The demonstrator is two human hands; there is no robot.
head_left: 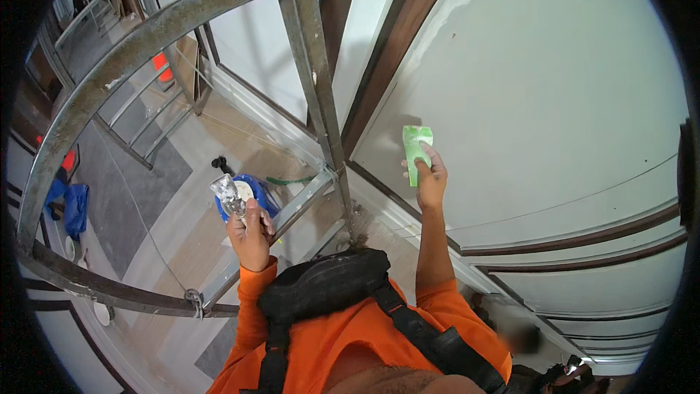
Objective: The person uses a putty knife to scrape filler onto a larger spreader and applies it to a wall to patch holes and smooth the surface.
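Note:
My left hand (251,237) is closed round the handle of a putty knife (227,191), its blade smeared with white paste. Far below this hand, a blue bucket (271,202) with something pale in it stands on the floor. In my right hand (430,182) is a light green flat, oblong piece (417,140) with whitish smears, gripped between thumb and fingers. It is up at the pale wall panel (539,102); I cannot tell whether it touches the surface. A shadow falls on the panel beside it.
A curved metal scaffold frame (146,22) arches over the left side, its post (310,58) between me and the wall. Dark wood trim (408,36) borders the panel. Below lie blue bags (75,210) and orange cones (162,66). Another person (558,378) is at lower right.

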